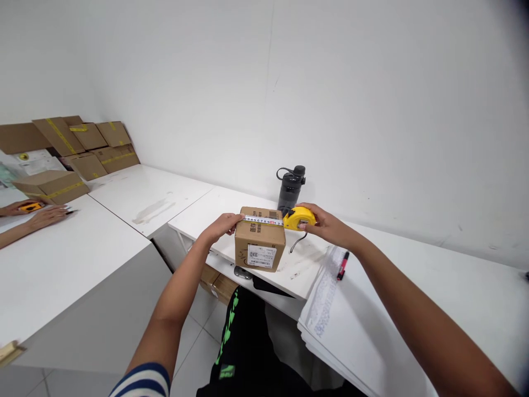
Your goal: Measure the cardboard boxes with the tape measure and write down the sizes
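Observation:
A small cardboard box with a white label on its front stands on the white table. My right hand grips a yellow tape measure at the box's right side. From its case the white blade runs across the top of the box to the left edge. There my left hand is closed, fingers pinching the blade's end against the box corner. The tape's dark wrist strap hangs down onto the table.
Behind the box stands a dark bottle. Right of it lie stacked papers with a red marker. Taped cardboard boxes are piled at the far left, near another person's hands and an orange tape measure.

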`<state>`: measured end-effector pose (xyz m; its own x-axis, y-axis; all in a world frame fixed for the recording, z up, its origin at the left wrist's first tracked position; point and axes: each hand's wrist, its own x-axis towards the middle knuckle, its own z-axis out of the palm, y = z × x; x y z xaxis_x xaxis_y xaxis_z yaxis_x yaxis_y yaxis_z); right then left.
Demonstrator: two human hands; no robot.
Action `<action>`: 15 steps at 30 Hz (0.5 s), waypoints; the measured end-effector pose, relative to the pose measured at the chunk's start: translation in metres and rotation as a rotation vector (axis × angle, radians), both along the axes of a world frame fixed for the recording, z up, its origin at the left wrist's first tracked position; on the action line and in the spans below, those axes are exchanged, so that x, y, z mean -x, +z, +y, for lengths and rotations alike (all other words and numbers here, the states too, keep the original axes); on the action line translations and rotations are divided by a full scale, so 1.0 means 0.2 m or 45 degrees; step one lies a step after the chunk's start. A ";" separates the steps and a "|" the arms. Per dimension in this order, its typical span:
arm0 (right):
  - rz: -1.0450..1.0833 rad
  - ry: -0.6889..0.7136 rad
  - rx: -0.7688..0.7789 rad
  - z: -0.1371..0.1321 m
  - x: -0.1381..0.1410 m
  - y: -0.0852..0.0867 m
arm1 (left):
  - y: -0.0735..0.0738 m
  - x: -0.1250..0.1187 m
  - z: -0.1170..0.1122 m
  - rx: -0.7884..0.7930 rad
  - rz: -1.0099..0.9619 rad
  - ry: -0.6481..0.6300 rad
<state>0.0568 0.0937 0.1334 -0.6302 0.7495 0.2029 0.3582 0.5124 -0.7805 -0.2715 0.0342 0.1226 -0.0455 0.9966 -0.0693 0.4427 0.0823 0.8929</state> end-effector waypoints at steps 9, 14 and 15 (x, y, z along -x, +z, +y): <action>-0.001 -0.180 -0.352 -0.31 -0.06 0.09 | 0.21 -0.11 -0.35 -0.276 0.047 0.004; 0.053 -0.013 -0.603 -0.71 -0.21 -0.08 | 0.04 -0.42 -0.66 -0.169 -0.263 -0.293; 0.048 0.001 -0.621 -0.78 -0.23 -0.13 | -0.02 -0.49 -0.69 -0.123 -0.333 -0.380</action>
<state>0.1032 -0.0615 0.1072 -0.6163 0.5608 0.5529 0.3334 0.8219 -0.4619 -0.1729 -0.1037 0.1183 0.2533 0.9659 0.0545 0.1911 -0.1052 0.9759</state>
